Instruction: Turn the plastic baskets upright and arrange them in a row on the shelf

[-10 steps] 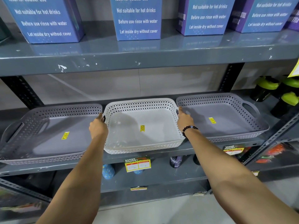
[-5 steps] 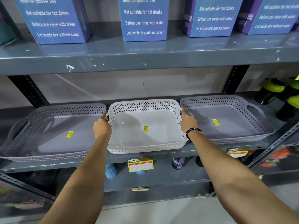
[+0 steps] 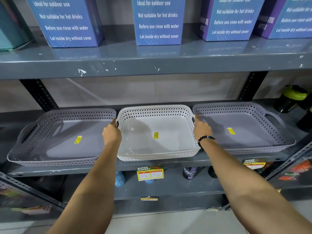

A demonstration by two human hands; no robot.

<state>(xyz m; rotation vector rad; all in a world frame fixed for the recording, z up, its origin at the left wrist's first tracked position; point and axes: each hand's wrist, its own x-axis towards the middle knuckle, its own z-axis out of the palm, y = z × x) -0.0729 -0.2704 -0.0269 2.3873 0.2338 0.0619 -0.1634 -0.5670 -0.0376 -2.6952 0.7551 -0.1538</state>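
Note:
Three shallow perforated plastic baskets stand upright side by side on the grey middle shelf [image 3: 168, 163]. The white basket [image 3: 157, 156] is in the middle, with a grey basket on the left [image 3: 55, 156] and a grey basket on the right [image 3: 263, 147]. Each has a yellow sticker inside. My left hand [image 3: 111, 132] grips the white basket's left handle. My right hand [image 3: 200, 128], with a black bead bracelet at the wrist, holds its right handle. The fingertips of both hands are hidden behind the basket's sides.
Several blue boxes [image 3: 158, 21] stand on the upper shelf [image 3: 152, 65]. Black bottles with green lids [image 3: 293, 98] sit at the right end of the middle shelf. A price tag [image 3: 150, 173] hangs on the shelf edge, and more bottles stand on the lower shelf.
Both hands stay on the white basket's handles. The basket has slid slightly back on the shelf, and the camera has tilted a little.

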